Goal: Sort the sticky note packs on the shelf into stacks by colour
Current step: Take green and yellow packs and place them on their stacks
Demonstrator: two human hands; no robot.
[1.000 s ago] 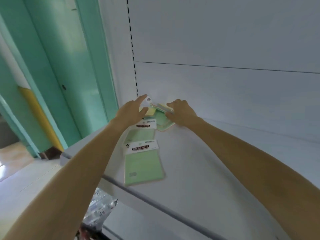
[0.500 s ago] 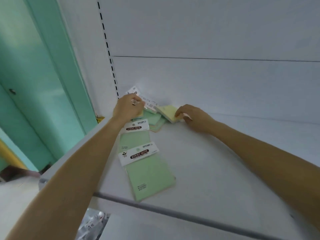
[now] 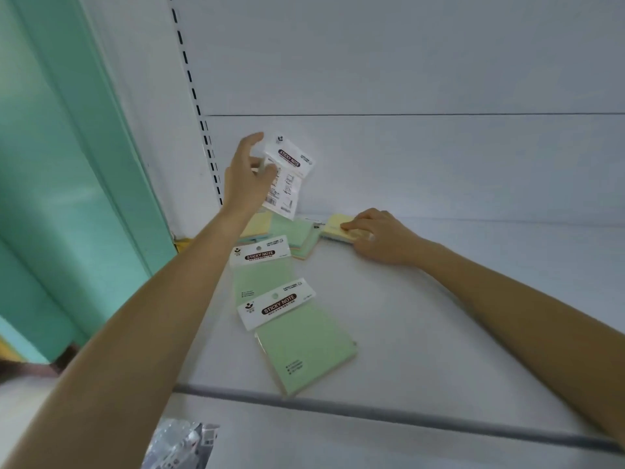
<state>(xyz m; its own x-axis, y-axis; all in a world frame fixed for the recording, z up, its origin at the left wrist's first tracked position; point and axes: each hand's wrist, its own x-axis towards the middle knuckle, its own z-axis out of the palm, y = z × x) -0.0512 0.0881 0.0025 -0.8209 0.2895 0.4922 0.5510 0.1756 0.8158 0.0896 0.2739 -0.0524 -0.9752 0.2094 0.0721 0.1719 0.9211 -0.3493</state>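
Observation:
My left hand (image 3: 248,177) holds a sticky note pack (image 3: 287,176) lifted above the shelf's back left corner, its white label and barcode side facing me. My right hand (image 3: 378,236) rests flat on a yellow pack (image 3: 336,225) lying at the back of the shelf. Two green packs with white "STICKY NOTE" headers lie in a row toward the front: one (image 3: 263,272) in the middle, one (image 3: 304,346) near the front edge. More packs, yellow (image 3: 258,225) and green (image 3: 297,235), lie overlapped in the back corner under the lifted pack.
The white shelf (image 3: 422,326) has a grey front rail (image 3: 372,412) and a white back wall with a slotted upright (image 3: 194,93) at the left. A teal door frame (image 3: 84,130) stands left of it. A clear plastic bag (image 3: 182,445) sits below the shelf edge.
My left hand has raised a pack off the corner pile and turned it upright. My right hand slid the yellow pack a little to the right along the back of the shelf.

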